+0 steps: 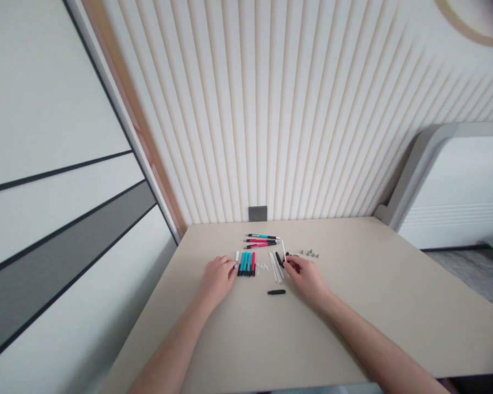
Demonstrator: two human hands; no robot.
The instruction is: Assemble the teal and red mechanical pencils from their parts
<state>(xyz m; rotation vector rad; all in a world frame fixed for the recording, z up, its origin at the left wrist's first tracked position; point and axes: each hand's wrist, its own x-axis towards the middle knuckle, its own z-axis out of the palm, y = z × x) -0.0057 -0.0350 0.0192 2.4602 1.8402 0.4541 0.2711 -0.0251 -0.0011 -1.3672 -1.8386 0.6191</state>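
Note:
My left hand (219,278) is closed at the left end of a row of pen barrels, its fingertips at a white barrel (236,256). Beside it lie several teal barrels (245,262) and a red barrel (253,262) with black lower ends. My right hand (306,275) pinches a thin white refill (284,250), held upright above the table. Just left of that hand are more white refills (274,267) and black pen parts (278,259). Small white pieces (265,267) sit between the barrels and the refills. One black part (276,292) lies nearer to me.
Three pens (261,241), one teal and two red, lie at the back of the beige table (238,339). Small grey pieces (309,253) are behind my right hand. A dark socket (257,213) is on the ribbed wall, with a white cabinet (66,219) at left.

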